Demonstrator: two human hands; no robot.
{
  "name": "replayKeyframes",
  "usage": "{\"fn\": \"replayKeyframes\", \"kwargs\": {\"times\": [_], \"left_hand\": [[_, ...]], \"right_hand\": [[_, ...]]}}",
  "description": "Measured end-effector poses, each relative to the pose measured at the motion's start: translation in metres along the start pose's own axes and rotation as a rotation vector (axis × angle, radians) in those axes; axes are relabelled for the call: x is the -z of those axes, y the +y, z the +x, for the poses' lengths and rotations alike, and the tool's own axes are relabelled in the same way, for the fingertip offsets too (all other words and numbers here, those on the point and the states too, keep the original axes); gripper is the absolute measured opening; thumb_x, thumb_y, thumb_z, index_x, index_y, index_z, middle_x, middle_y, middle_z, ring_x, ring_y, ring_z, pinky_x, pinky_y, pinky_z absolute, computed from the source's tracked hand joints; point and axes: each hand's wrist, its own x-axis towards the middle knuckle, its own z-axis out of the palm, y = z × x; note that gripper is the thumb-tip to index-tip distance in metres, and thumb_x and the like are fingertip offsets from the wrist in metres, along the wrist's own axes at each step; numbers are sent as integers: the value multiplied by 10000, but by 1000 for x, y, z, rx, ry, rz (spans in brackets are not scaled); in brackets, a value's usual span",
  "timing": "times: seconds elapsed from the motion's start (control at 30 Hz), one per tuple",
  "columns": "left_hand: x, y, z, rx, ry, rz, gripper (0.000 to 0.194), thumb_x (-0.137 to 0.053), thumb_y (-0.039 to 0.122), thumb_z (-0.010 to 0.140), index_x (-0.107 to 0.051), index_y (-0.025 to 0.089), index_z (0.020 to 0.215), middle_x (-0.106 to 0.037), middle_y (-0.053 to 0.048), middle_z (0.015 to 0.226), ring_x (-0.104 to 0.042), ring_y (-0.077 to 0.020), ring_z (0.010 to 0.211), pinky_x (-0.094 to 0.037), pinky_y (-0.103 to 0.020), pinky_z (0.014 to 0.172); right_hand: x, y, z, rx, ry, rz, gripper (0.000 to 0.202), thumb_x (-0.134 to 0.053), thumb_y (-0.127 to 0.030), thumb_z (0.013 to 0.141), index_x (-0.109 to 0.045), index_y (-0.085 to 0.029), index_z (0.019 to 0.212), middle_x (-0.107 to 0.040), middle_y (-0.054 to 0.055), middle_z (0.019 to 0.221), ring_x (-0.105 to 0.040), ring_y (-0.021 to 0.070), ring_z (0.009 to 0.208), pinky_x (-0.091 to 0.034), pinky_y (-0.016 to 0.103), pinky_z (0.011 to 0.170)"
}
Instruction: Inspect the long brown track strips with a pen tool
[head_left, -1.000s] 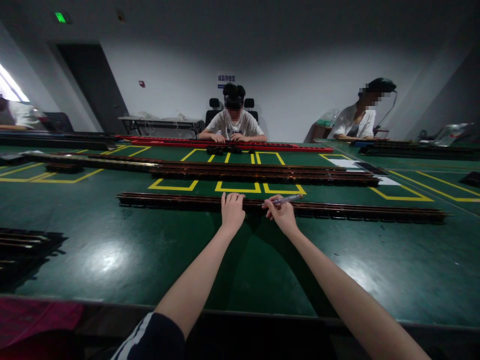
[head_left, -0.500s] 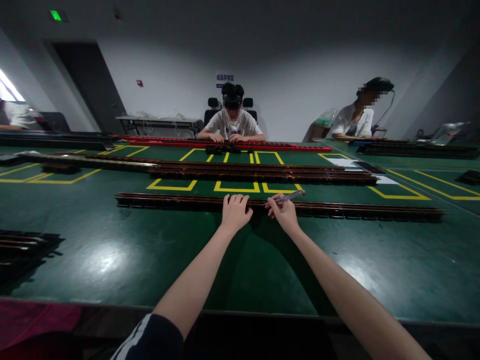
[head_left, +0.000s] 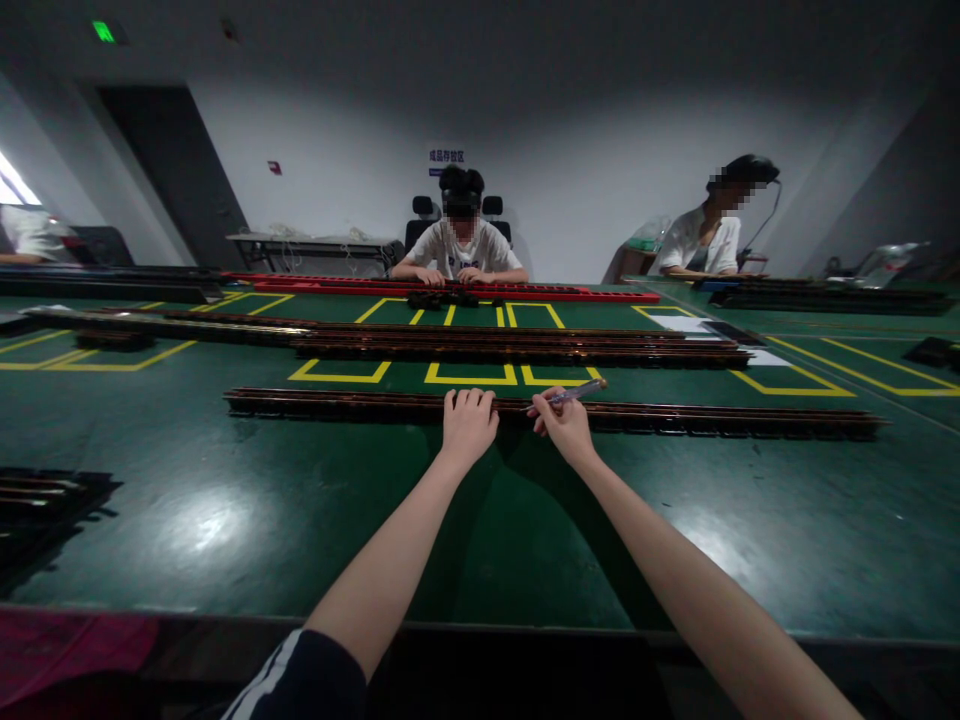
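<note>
A long dark strip with copper-coloured lines (head_left: 712,418) lies across the green table in front of me. My left hand (head_left: 469,424) rests on its near side, fingertips curled over the strip near its middle; whether it grips the strip is hidden. Just to the right, my right hand (head_left: 562,425) is closed around a slim, clear pen-like tool (head_left: 581,392). The tool's tip points left and down at the strip, and its brownish end sticks out to the right. Whether the tip touches the strip is too small to tell.
Beyond lies a bundle of similar strips (head_left: 525,345) over yellow tape outlines. More dark strips (head_left: 52,500) are at the left. Across the green table (head_left: 300,520), a person (head_left: 465,250) handles a red strip (head_left: 322,285). Another person (head_left: 705,240) sits at the back right.
The whole view has shifted very slightly. My left fingers look a little closer together; my right hand keeps hold of the pen-like tool at the same part of the strip.
</note>
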Motion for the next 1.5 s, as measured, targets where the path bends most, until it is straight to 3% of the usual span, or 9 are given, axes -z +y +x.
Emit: {"fn": "replayKeyframes", "kwargs": {"times": [0.77, 1.1, 1.3, 1.43, 1.5], "left_hand": [[7, 4, -1, 46, -11, 28, 405, -380, 116, 859, -628, 194, 1169, -639, -113, 1218, -530, -281, 1194, -296, -547, 1101], [9, -3, 0, 223, 12, -11, 393, -440, 41, 791, -652, 181, 1090, -656, -93, 1170, -532, -253, 1186, -263, -501, 1152], [9, -6, 0, 161, 46, -66, 430, -409, 24, 788, -662, 203, 1085, -666, -77, 1164, -543, -242, 1186, -253, -525, 1158], [10, -5, 0, 120, 32, -86, 405, -379, 89, 846, -655, 196, 1123, -659, -70, 1189, -535, -224, 1202, -233, -496, 1175], [9, -4, 0, 98, 40, -94, 382, -390, 142, 863, -650, 207, 1135, -658, -65, 1191, -535, -226, 1200, -229, -494, 1175]], "right_hand": [[-3, -6, -4, 9, -35, -2, 456, -571, -649, 769, -541, -195, 796, -703, 59, 707, -600, 134, 463, -477, 232, 393], [-4, -3, 0, -8, -20, -31, 442, -589, -633, 760, -529, -195, 752, -691, 54, 662, -581, 126, 428, -457, 224, 372], [-2, -3, -1, -10, 7, -22, 485, -578, -674, 743, -540, -191, 766, -689, 57, 671, -598, 133, 444, -474, 230, 380], [0, -3, -2, -4, 82, 1, 477, -586, -667, 743, -528, -194, 768, -682, 53, 668, -599, 130, 450, -483, 231, 393], [0, -4, -1, -8, 46, 6, 470, -586, -661, 744, -517, -196, 759, -681, 51, 659, -589, 127, 436, -472, 227, 384]]}}
